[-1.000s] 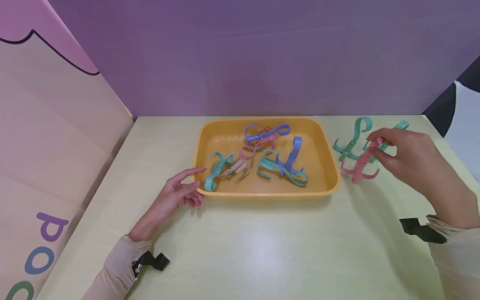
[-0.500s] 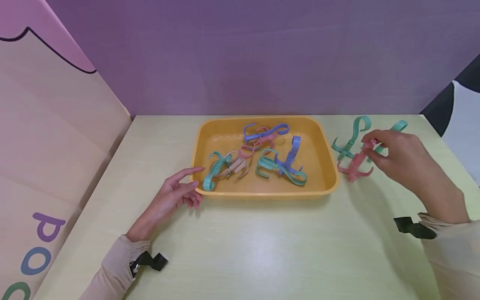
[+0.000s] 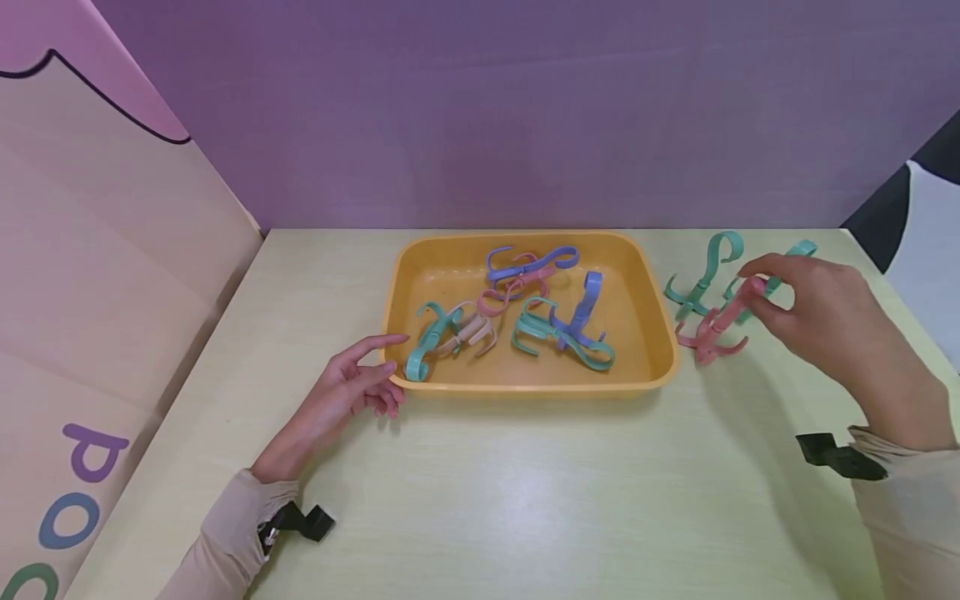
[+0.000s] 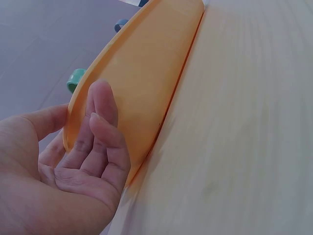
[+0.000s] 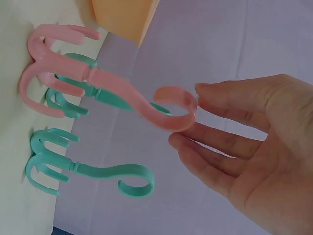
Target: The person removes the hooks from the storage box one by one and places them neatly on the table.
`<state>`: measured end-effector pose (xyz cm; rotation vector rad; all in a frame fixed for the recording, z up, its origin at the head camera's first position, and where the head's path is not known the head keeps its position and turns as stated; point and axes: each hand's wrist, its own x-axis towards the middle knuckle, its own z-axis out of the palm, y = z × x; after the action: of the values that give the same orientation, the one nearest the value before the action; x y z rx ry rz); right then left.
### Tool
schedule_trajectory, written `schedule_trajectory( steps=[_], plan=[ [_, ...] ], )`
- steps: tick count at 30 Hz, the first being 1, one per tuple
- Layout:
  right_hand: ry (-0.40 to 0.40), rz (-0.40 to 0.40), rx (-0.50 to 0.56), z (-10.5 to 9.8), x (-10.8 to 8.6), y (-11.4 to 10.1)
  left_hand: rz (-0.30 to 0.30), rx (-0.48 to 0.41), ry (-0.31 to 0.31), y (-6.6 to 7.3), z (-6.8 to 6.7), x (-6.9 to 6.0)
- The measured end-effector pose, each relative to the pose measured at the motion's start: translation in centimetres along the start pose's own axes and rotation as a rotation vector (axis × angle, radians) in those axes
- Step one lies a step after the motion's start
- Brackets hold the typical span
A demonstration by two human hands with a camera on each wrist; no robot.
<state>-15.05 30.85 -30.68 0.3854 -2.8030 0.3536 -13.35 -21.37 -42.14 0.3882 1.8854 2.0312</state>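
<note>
At the right of the table, a pink multi-prong hook stands on its prongs, leaning right. My right hand pinches its curled top between thumb and fingers; the right wrist view shows that top loop at my fingertips. Two green multi-prong hooks stand close by: one green hook to the left, another partly behind my hand. My left hand holds the near left corner of a yellow tray, thumb and index finger at the rim, other fingers bent outside the wall.
Inside the tray lie several hooks: green, beige, purple and pink among them, some overlapping. A purple partition rises behind the pale table. A printed panel borders the left side.
The pink hook came down slightly and left onto the table. Its top then tilted right along with my right hand. My left hand stays at the tray corner.
</note>
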Motion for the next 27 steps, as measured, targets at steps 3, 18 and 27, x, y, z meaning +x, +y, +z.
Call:
schedule_trajectory(
  steps=[3, 18, 27],
  plan=[
    [-0.001, 0.015, 0.004, -0.2, 0.0, -0.2, -0.002, 0.000, 0.002, 0.1, 0.0, -0.1],
    [0.044, -0.027, -0.009, -0.5, -0.3, -1.0, -0.001, 0.011, 0.002, 0.1, 0.0, 0.0],
    [0.110, -0.074, 0.041, -0.4, -0.5, -2.4, 0.001, 0.011, -0.002, 0.0, 0.0, 0.0]
  ],
)
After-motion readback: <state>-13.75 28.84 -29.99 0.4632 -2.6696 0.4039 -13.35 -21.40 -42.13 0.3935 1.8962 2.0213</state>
